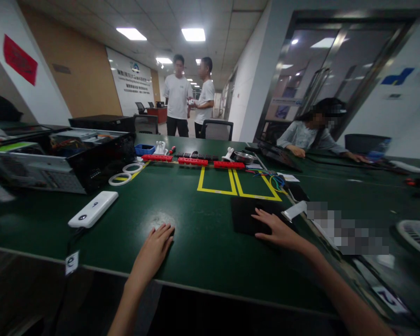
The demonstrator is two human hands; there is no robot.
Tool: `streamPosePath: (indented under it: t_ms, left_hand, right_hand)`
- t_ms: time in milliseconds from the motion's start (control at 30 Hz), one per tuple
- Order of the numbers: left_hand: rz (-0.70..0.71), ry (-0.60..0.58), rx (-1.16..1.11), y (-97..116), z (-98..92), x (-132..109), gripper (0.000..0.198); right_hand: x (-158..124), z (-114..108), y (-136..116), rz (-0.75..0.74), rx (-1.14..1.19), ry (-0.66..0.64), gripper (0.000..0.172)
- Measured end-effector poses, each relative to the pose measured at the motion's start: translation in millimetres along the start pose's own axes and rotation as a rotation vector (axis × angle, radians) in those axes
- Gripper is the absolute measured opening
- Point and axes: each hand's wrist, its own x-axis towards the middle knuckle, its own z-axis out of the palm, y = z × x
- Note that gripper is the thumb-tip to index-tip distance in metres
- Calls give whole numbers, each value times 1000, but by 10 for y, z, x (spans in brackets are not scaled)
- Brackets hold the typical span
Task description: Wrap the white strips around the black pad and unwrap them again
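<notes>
My left hand [153, 252] rests palm down on the green tabletop [203, 242], fingers stretched out and holding nothing. My right hand [275, 228] lies with spread fingers over the right part of a thin black mat [243, 217]; nothing shows in its grasp. Just beyond its fingers is a small white object [294, 211] at the mat's edge. Left of my left hand sits a white power bank [94, 209] marked with a number, a black cable running off the table's front edge.
An opened computer case [101, 161] stands at left, beside white rings [120, 179]. Red trays [192, 161] line the back, behind yellow tape outlines [217, 191]. Colored wires [275, 181] lie at right. A person [311, 130] sits across at right; two people stand farther back.
</notes>
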Motion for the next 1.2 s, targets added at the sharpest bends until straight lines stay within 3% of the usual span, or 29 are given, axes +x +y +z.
streamPosePath:
  t_ms: [233, 367, 600, 833, 933, 1033, 1100, 1200]
  left_hand:
    - [16, 12, 12, -20, 20, -4, 36]
    - [32, 7, 38, 2, 1, -20, 36]
    - [174, -55, 81, 97, -81, -56, 48]
    - [273, -119, 76, 95, -111, -51, 42]
    - [257, -116, 88, 80, -97, -45, 41]
    - [249, -125, 101, 78, -104, -39, 39]
    - [250, -125, 95, 84, -118, -37, 39]
    - [253, -121, 79, 92, -137, -37, 39]
  right_hand:
    - [195, 108, -723, -190, -93, -93, 78]
    - [212, 210, -1050, -281, -139, -82, 73]
    - [257, 388, -1407, -360, -202, -11, 69]
    - [293, 451, -1651, -382, -178, -8, 70]
    - [312, 366, -1665, -382, -124, -23, 63]
    - [325, 127, -1507, -413, 16, -48, 55]
    - [308, -86, -1253, -383, 99, 12, 51]
    - [204, -389, -631, -158, 82, 257, 50]
